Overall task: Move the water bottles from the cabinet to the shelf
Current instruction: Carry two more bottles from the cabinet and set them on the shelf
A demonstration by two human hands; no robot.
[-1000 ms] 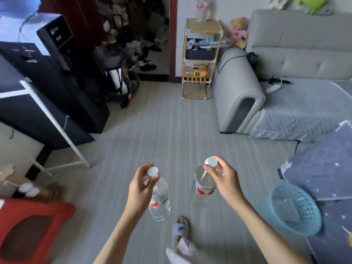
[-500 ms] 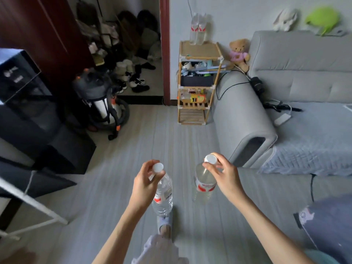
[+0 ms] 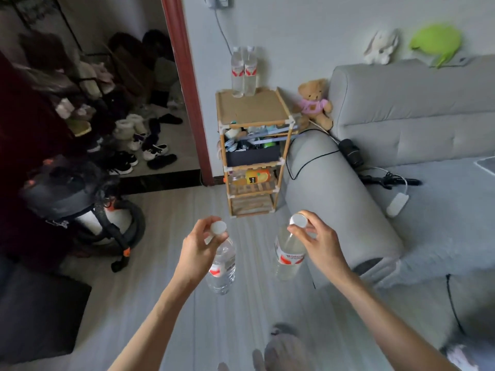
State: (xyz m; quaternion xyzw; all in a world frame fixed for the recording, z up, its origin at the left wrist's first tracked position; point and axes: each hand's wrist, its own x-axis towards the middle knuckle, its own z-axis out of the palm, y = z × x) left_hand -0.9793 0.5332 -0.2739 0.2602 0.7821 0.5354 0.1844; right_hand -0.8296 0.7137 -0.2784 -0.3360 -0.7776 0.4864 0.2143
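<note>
My left hand (image 3: 197,249) grips a clear water bottle (image 3: 222,266) by its neck, just under the white cap; the bottle hangs over the floor. My right hand (image 3: 320,243) holds a second clear bottle (image 3: 288,259) with a red and white label the same way. Straight ahead stands a wooden shelf unit (image 3: 253,153) against the wall. Two more water bottles (image 3: 243,72) stand upright side by side at the back of its top board. The cabinet is not in view.
A grey sofa (image 3: 401,170) with cables and a charger sits right of the shelf, a teddy bear (image 3: 316,103) between them. A vacuum cleaner (image 3: 88,207) stands at left, before a doorway full of shoes. Grey plank floor stretches from me to the shelf.
I have walked toward the shelf, which now looks larger and nearer. Both hands still carry their bottles in the same grip. The black cabinet at the left and the blue basket have left the view.
</note>
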